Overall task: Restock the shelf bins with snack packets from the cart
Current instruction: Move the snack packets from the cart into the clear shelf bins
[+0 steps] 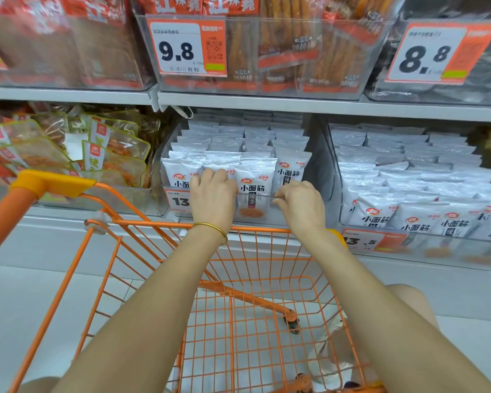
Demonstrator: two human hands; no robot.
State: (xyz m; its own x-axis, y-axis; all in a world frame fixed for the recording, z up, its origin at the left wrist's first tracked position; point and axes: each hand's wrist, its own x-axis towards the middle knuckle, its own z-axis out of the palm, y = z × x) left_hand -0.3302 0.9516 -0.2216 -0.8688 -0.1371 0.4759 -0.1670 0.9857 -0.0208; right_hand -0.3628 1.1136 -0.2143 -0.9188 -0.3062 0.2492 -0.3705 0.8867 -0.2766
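The orange cart (54, 181) is at the left and down low. Above it, the left hand (213, 194) curls its fingers over the tops of the front white snack packets (255, 180) in the middle clear bin (319, 171). It seems to hold them, but its fingertips are hidden. The right hand (301, 205) pinches that bin's front edge. The next bin (451, 251), on the right, is full of the same packets.

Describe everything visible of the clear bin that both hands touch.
The clear plastic bin sits on the lower shelf. Rows of upright white snack packets fill it. A price tag beginning 13 is on its front wall. The right hand pinches the front rim; the left hand curls over it.
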